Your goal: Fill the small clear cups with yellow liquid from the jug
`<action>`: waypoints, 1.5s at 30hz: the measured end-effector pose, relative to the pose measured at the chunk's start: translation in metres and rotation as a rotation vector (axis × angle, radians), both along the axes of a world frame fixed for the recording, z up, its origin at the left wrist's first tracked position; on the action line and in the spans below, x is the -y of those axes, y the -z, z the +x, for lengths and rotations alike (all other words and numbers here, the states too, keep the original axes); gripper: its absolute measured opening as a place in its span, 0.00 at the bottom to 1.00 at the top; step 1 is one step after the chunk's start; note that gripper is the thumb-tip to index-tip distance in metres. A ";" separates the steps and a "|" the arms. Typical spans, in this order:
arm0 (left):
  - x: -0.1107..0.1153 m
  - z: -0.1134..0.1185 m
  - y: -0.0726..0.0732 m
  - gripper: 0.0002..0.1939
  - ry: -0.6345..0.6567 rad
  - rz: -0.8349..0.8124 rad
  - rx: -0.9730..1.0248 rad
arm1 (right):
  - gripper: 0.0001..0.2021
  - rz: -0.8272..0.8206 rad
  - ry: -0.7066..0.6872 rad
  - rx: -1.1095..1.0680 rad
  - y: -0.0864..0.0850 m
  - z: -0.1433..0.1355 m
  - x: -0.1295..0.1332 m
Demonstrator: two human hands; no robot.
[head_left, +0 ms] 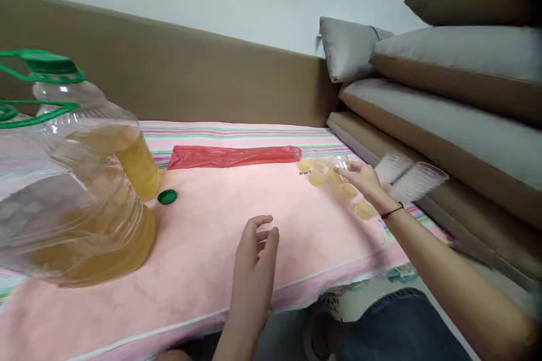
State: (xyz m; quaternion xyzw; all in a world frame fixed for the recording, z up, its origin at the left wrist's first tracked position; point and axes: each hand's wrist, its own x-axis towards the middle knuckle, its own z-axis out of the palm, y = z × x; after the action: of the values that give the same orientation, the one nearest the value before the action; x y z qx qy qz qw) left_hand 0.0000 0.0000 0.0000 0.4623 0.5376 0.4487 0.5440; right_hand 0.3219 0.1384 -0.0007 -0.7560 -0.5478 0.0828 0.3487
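Observation:
At the right of the pink towel, my right hand (362,179) has its fingers closed on a clear plastic cup (342,162). Around it stand several clear cups with pale yellow liquid (317,178) in the bottom. Part of the held cup is hidden by my fingers and the neighbouring cups. My left hand (256,251) hovers over the front middle of the towel, fingers loosely curled and apart, with nothing in it. Two large clear jugs stand at the left, a near jug (97,237) and a far jug (141,161), both partly filled with yellow liquid.
A green cap (167,197) lies beside the jugs on the pink towel (203,248). Flattened red plastic (232,156) stretches along the back. Stacked empty cups (419,180) lean beyond my right wrist. Grey-brown cushions (444,101) pile up at the right.

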 end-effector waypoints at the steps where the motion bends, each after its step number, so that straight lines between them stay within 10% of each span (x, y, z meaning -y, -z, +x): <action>1: 0.000 0.000 0.000 0.20 -0.002 0.002 0.000 | 0.14 0.003 -0.007 0.001 0.000 0.000 0.000; 26: 0.001 0.004 -0.005 0.15 -0.037 0.007 0.024 | 0.14 0.087 -0.087 -0.085 -0.002 -0.002 0.000; 37: 0.001 0.003 -0.006 0.16 -0.037 -0.007 0.030 | 0.21 0.373 0.011 -0.355 -0.004 -0.011 -0.005; 45: 0.004 0.004 -0.013 0.17 -0.086 -0.004 0.051 | 0.15 0.502 0.054 -0.468 0.040 -0.035 0.021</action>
State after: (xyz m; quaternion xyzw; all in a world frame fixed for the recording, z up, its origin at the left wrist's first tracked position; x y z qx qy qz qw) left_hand 0.0045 -0.0044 0.0126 0.4263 0.5438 0.4823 0.5385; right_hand 0.2869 0.1171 -0.0407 -0.6212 -0.4360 0.1074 0.6422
